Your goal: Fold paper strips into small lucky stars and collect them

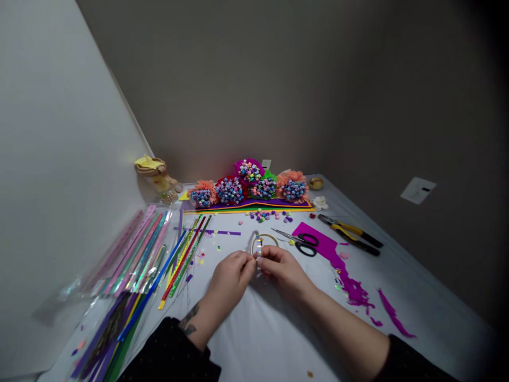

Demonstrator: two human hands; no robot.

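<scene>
Over the middle of the table, my left hand (234,270) and my right hand (284,268) meet at the fingertips. Both are closed in a pinch around a thin, shiny silvery strip (259,245), which stands up between them and curves at its top. Their fingers hide the strip's lower end. Just behind my fingertips lies a thin gold-coloured ring (277,241). Black-handled scissors (306,245) rest to the right, partly on a magenta sheet (318,241). Small folded paper stars (264,215) are scattered beyond my hands.
Several crepe-wrapped bunches of stars (229,190) stand on coloured sheets (254,208) by the wall. Glittery paper strips (186,254) and plastic-sleeved strips (133,249) lie left. Yellow-black pliers (352,233) and torn magenta scraps (353,292) lie right. A boot-shaped holder (159,178) stands back left.
</scene>
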